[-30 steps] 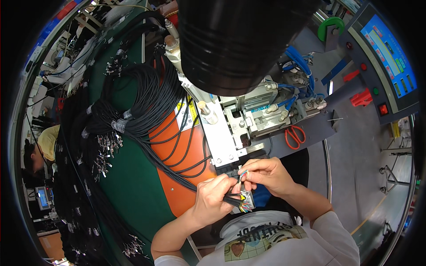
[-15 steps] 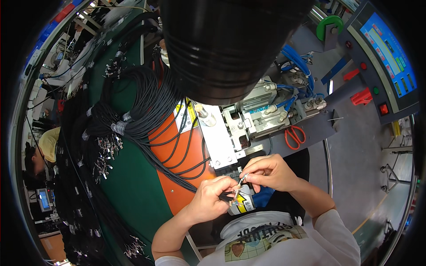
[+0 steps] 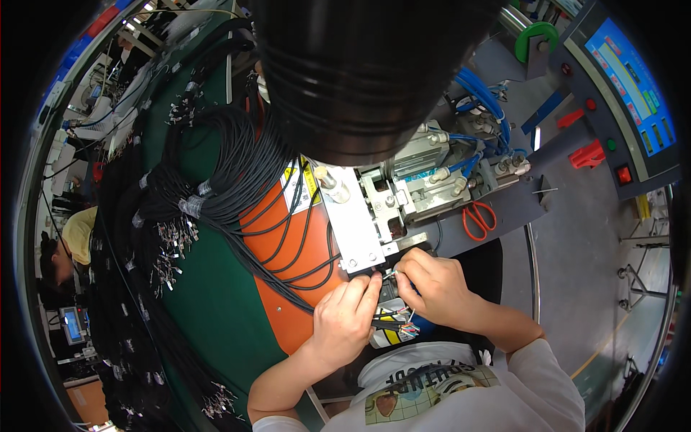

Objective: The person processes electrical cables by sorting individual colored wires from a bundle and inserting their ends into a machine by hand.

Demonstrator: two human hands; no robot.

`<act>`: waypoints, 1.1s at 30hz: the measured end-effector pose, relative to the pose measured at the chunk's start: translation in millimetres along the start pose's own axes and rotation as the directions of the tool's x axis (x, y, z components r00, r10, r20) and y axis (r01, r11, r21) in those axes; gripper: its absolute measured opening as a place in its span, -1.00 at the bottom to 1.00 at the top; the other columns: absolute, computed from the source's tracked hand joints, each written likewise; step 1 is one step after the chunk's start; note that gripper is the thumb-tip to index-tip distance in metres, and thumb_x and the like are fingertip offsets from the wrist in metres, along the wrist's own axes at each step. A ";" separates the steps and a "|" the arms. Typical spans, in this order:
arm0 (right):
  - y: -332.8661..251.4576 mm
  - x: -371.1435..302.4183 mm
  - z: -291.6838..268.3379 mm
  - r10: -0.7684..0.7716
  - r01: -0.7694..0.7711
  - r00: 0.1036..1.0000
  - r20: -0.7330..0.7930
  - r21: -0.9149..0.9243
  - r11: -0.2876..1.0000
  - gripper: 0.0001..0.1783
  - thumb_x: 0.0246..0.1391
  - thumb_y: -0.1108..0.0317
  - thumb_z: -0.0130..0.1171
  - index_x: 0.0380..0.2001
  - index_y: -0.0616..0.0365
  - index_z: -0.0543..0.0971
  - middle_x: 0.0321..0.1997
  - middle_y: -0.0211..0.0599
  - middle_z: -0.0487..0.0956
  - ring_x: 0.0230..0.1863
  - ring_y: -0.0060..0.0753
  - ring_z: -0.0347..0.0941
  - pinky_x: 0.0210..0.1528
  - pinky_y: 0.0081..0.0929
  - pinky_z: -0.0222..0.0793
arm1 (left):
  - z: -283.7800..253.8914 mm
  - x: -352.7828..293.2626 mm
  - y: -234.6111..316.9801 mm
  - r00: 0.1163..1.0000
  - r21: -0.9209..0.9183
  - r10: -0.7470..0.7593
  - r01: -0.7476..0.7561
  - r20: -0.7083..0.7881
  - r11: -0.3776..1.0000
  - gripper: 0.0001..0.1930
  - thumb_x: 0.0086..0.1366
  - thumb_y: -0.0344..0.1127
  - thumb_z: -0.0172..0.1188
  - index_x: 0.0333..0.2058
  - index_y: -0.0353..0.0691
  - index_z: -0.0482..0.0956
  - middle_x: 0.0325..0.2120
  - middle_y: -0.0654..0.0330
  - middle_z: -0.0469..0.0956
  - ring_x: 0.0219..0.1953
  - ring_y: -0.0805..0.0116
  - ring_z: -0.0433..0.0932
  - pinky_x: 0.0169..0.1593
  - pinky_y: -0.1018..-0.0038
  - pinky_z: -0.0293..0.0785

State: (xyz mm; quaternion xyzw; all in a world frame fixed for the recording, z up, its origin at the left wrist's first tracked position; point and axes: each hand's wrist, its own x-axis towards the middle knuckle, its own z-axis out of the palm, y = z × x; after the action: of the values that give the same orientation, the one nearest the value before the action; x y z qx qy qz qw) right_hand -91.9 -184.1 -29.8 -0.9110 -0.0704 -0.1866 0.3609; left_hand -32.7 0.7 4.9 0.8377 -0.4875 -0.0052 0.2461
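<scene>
My left hand (image 3: 347, 318) and my right hand (image 3: 435, 286) meet just below the metal crimping machine (image 3: 374, 216). Between their fingertips they pinch the stripped end of a black cable (image 3: 392, 275), holding its thin coloured wires at the machine's front edge. More coloured wire ends (image 3: 407, 330) stick out under my right hand. The cable's black length (image 3: 302, 273) runs left across an orange mat (image 3: 291, 248).
Big bundles of black cables (image 3: 216, 180) lie on a green table (image 3: 209, 302) at left. Orange-handled scissors (image 3: 476, 220) lie right of the machine. A control panel with a blue screen (image 3: 626, 79) stands at far right. Another person (image 3: 68, 245) is at the far left.
Both hands have moved up a little with the cable end, from near my chest to the machine's front edge.
</scene>
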 end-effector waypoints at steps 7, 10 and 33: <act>1.3 -1.8 0.8 0.011 -0.011 1.000 0.025 0.011 1.000 -0.90 -0.06 0.50 0.20 -0.42 0.22 0.50 -0.42 -0.28 0.48 -0.59 -0.28 0.45 -0.57 -0.42 0.35 | -2.5 3.0 -1.5 0.997 -0.022 0.000 0.002 0.073 1.000 -0.43 -0.17 -0.52 0.18 -0.03 -0.42 0.49 -0.36 0.14 0.41 -0.37 0.25 0.45 -0.33 0.39 0.42; -0.3 -0.8 -1.1 -0.020 0.021 0.999 0.039 -0.046 0.999 -0.87 -0.07 0.49 0.21 -0.39 0.22 0.50 -0.41 -0.29 0.46 -0.58 -0.29 0.45 -0.55 -0.44 0.35 | -4.8 6.5 -4.1 0.995 0.009 0.068 -0.069 0.070 0.998 -0.50 -0.07 -0.49 0.16 -0.04 -0.39 0.51 -0.44 0.19 0.35 -0.42 0.29 0.41 -0.38 0.42 0.38; 8.5 7.5 -5.2 0.043 -0.049 0.996 0.076 0.082 0.995 -0.91 -0.08 0.49 0.25 -0.42 0.22 0.58 -0.49 -0.25 0.56 -0.59 -0.25 0.50 -0.56 -0.45 0.40 | -10.2 17.2 0.1 0.981 0.146 0.089 -0.115 0.171 0.983 -0.55 0.05 -0.40 0.12 -0.02 -0.31 0.51 -0.37 0.15 0.38 -0.34 0.26 0.45 -0.30 0.40 0.39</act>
State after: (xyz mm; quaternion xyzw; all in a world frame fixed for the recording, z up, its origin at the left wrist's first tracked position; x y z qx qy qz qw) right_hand -84.2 -193.9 -28.7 -0.9028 -0.0705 -0.1414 0.4000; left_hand -21.2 -9.2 17.9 0.8249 -0.5474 -0.0232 0.1390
